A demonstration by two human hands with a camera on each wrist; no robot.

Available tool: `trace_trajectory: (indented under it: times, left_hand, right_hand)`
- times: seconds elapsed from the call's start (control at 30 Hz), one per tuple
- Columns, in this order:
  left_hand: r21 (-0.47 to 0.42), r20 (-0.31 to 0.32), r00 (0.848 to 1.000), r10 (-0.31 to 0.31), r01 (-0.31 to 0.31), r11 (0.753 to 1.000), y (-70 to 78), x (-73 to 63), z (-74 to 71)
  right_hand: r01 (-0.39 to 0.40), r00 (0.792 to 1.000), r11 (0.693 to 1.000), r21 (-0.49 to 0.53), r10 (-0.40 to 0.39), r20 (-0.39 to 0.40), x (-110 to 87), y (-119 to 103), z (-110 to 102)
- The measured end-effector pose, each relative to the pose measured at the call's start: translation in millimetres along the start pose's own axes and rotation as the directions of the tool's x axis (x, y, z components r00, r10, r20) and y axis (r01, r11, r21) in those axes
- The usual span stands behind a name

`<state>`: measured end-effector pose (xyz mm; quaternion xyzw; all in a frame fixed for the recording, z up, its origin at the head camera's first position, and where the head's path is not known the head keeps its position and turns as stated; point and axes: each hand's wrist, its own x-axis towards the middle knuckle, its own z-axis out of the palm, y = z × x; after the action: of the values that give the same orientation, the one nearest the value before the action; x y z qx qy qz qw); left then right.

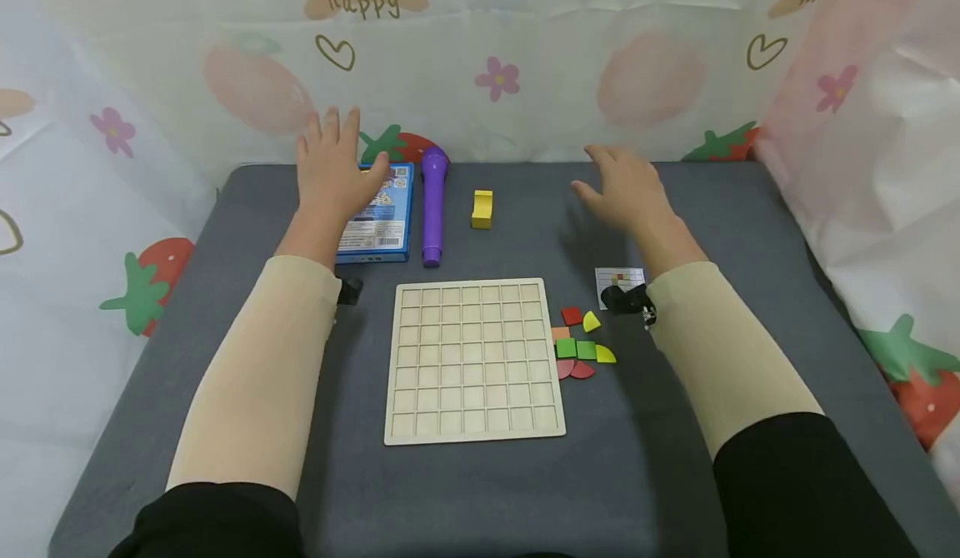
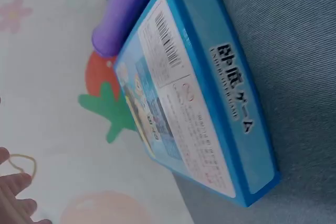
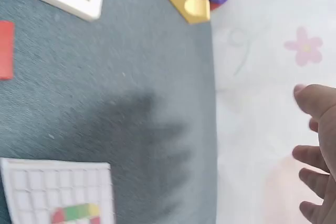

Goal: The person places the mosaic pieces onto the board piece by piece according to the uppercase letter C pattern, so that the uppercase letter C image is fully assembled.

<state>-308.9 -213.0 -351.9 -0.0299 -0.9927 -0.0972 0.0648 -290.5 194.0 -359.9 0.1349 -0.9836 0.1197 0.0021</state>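
My left hand (image 1: 333,166) is raised over the blue game box (image 1: 386,216) at the back left, fingers spread and holding nothing. In the left wrist view the box (image 2: 178,93) shows its barcode and printed side, with the fingertips off at the lower left. My right hand (image 1: 624,185) hovers near the table's back edge, fingers extended and nothing in them. Below its wrist lies a white pattern card (image 1: 606,278) with a printed grid. Between the hands are a purple microphone-shaped stick (image 1: 432,208) and a small yellow block (image 1: 482,210) with a curved notch.
A wooden grid board (image 1: 474,364) lies mid-table. Along its right edge are several small pieces, among them a red square (image 1: 572,316), a green square (image 1: 586,350) and a yellow quarter-round (image 1: 606,354). A printed curtain (image 1: 540,8) hangs behind the grey table (image 1: 480,500).
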Motion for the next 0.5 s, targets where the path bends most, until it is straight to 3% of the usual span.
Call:
trace_trajectory:
  times: [0.17,0.3,0.5]
  left_hand:
    - [-0.103,-0.122,0.992,0.037,-0.050,0.993,-4.1,-25.6,10.1]
    - [-0.213,-0.191,0.981,0.037,-0.078,0.974,-7.4,-51.9,16.1]
    - [-0.321,-0.200,0.979,0.050,-0.113,0.940,-12.8,-92.0,20.8]
  right_hand:
    - [0.006,1.000,0.995,0.101,-0.008,0.022,-24.1,3,14]
    - [-0.007,0.998,0.979,0.202,-0.005,0.060,-53.3,7,27]
    - [-0.029,0.994,0.948,0.317,-0.006,0.109,-98.4,12,42]
